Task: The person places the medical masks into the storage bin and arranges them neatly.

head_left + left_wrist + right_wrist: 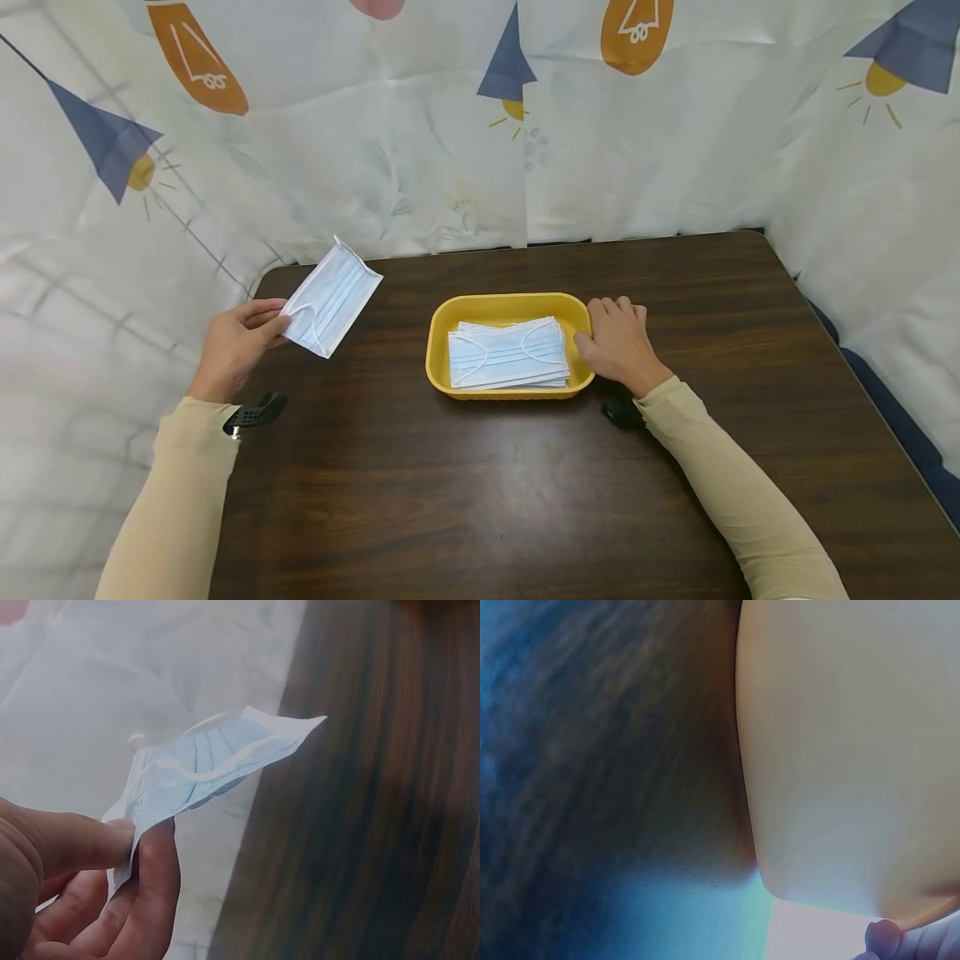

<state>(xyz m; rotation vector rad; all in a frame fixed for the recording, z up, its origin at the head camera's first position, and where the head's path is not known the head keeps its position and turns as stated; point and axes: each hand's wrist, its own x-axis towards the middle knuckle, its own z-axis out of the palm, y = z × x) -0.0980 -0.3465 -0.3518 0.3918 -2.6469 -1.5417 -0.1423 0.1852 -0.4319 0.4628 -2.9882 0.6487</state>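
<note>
My left hand (238, 343) pinches one end of a pale blue pleated face mask (339, 298) between thumb and fingers. It holds the mask tilted in the air above the table's back left. In the left wrist view the mask (199, 765) is seen almost edge-on, its white ear loop hanging slack. A yellow plastic tray (510, 395) stands mid-table with a loose stack of face masks (504, 354) inside. At the tray's right end my right hand (621, 346) grips the rim, thumb at the edge. Only fingertips (883, 937) show beyond the tray's wall (840, 765) in the right wrist view.
The dark wood-grain table (420, 492) runs back to a white printed curtain (337, 158), which hangs around its back and sides. A black strap (255, 412) is on the left wrist, and a dark device (621, 412) sits under the right one.
</note>
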